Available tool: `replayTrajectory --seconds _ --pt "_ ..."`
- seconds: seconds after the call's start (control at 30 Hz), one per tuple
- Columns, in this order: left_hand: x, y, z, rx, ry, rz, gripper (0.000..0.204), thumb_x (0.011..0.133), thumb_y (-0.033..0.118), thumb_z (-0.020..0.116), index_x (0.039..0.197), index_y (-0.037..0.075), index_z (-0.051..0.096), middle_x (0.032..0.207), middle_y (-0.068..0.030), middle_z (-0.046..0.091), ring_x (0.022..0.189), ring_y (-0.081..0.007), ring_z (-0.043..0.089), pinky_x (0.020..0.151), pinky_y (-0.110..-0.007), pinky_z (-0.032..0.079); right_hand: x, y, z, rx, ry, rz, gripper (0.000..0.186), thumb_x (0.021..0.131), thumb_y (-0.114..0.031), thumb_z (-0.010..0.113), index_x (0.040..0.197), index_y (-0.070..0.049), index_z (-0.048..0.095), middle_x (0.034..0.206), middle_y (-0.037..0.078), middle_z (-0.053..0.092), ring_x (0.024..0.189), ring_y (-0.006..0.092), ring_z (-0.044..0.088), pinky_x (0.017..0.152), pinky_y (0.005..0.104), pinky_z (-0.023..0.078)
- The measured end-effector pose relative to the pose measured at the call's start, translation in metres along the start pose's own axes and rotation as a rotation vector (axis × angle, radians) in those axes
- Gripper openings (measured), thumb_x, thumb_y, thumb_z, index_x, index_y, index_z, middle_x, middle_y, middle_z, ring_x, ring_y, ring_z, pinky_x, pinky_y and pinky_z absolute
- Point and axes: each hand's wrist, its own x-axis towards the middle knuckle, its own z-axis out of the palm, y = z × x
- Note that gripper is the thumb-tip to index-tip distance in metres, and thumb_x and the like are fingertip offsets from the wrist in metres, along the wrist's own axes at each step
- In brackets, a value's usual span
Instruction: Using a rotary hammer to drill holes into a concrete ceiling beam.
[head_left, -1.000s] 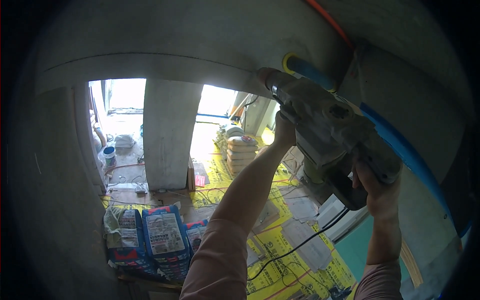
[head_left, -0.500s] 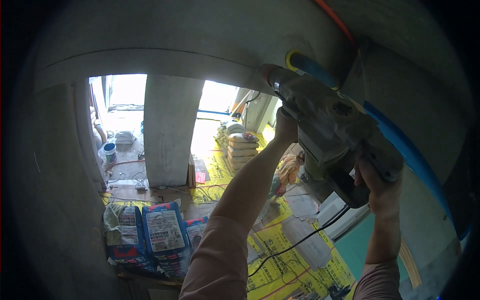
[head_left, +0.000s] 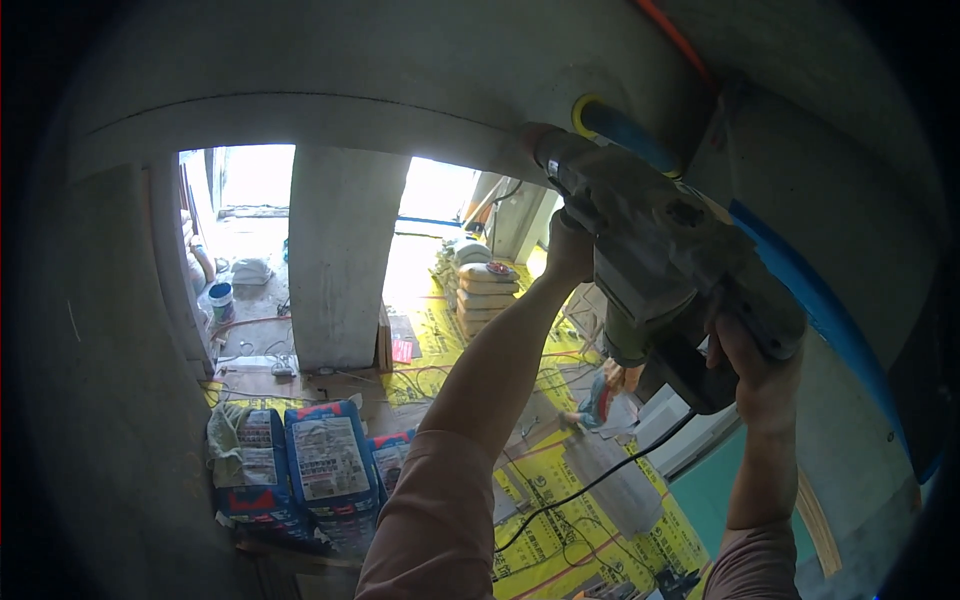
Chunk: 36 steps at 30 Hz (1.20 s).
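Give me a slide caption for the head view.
Left hand and right hand hold up a corded drill near a blue pipe.

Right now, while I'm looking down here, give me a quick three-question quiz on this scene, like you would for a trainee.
1. True or false: the right hand grips the power tool at its rear handle.
2. Multiple choice: what is the main colour of the floor sheeting? A) red B) yellow C) white
3. Short answer: which hand is closer to the tool's front end?

Key:
1. True.
2. B, yellow.
3. The left hand.
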Motion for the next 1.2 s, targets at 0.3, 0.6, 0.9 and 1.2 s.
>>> replayTrajectory --seconds 0.3,0.6,0.9,1.2 --pt "-0.005 -0.001 0.0 0.137 0.001 -0.027 0.029 0.076 0.022 0.073 0.099 0.005 0.066 0.099 -0.018 0.07 0.096 -0.0334 0.068 0.078 -0.037 0.051 -0.002 0.0 -0.001 0.063 0.041 -0.03 0.015 0.088 -0.003 0.066 0.099 0.003 0.058 0.075 0.008 0.063 0.054 0.0123 0.06 0.049 0.0249 0.047" --pt "-0.005 -0.043 -0.013 0.015 -0.032 -0.399 0.039 0.08 0.032 0.069 0.098 -0.002 0.065 0.098 -0.0259 0.068 0.099 -0.038 0.067 0.078 -0.042 0.051 0.012 -0.001 -0.007 0.22 0.044 0.052 0.008 0.088 -0.006 0.063 0.087 0.002 0.06 0.073 0.007 0.063 0.053 0.0152 0.061 0.047 0.027 0.047" --pt "-0.011 -0.026 -0.038 0.116 0.006 -0.547 0.048 0.083 0.039 0.066 0.102 -0.005 0.065 0.104 -0.0282 0.067 0.102 -0.0405 0.065 0.081 -0.046 0.051 -0.004 -0.03 -0.007 0.333 0.107 0.071 0.011 0.086 -0.004 0.059 0.095 0.001 0.061 0.073 0.006 0.059 0.052 0.0127 0.055 0.048 0.0267 0.046" --pt "-0.038 -0.02 -0.034 -0.144 -0.055 -0.535 0.037 0.084 0.027 0.066 0.104 -0.003 0.065 0.097 -0.023 0.069 0.097 -0.0338 0.068 0.076 -0.042 0.052 -0.046 -0.049 -0.027 0.382 0.128 0.089 0.015 0.087 -0.007 0.065 0.097 0.005 0.062 0.075 0.007 0.065 0.051 0.0124 0.059 0.047 0.0267 0.046"
